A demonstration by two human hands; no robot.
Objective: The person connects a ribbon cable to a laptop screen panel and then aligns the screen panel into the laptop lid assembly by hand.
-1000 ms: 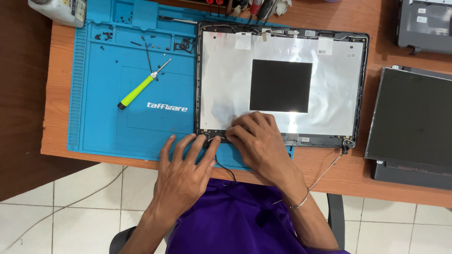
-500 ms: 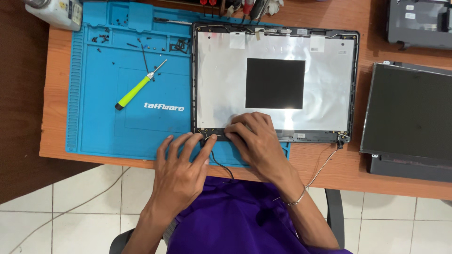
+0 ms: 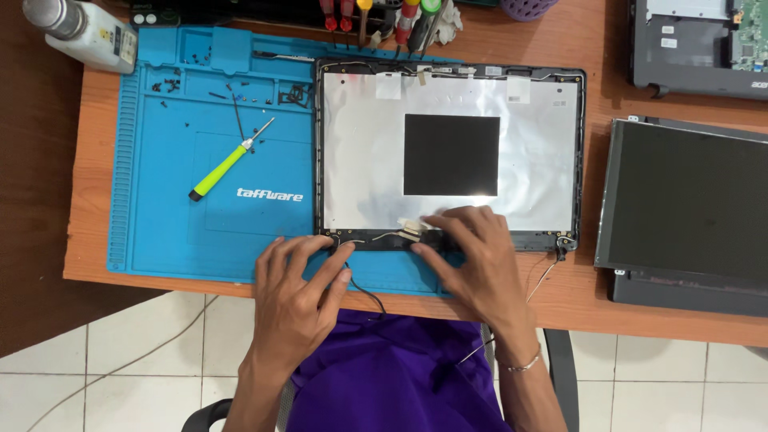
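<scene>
A laptop lid back cover (image 3: 360, 152) lies open-side up on a blue work mat (image 3: 172, 224), lined with silver foil and a black square (image 3: 451, 154) in its middle. My left hand (image 3: 296, 300) rests at the cover's near-left corner, fingers touching a thin black cable (image 3: 364, 294) that runs off the desk edge. My right hand (image 3: 472, 256) presses its fingers on the cover's near edge, by a small pale tape piece (image 3: 410, 230). Whether either hand pinches the cable is unclear.
A green-handled screwdriver (image 3: 228, 162) and several small screws (image 3: 170, 83) lie on the mat. A loose display panel (image 3: 688, 200) lies at the right, a laptop base (image 3: 696, 44) behind it. A white bottle (image 3: 84, 30) stands far left; several screwdrivers (image 3: 376, 16) lie along the back.
My left hand has slid right along the cover's near edge toward the cable. The right hand stays on the near edge. The camera view has shifted slightly.
</scene>
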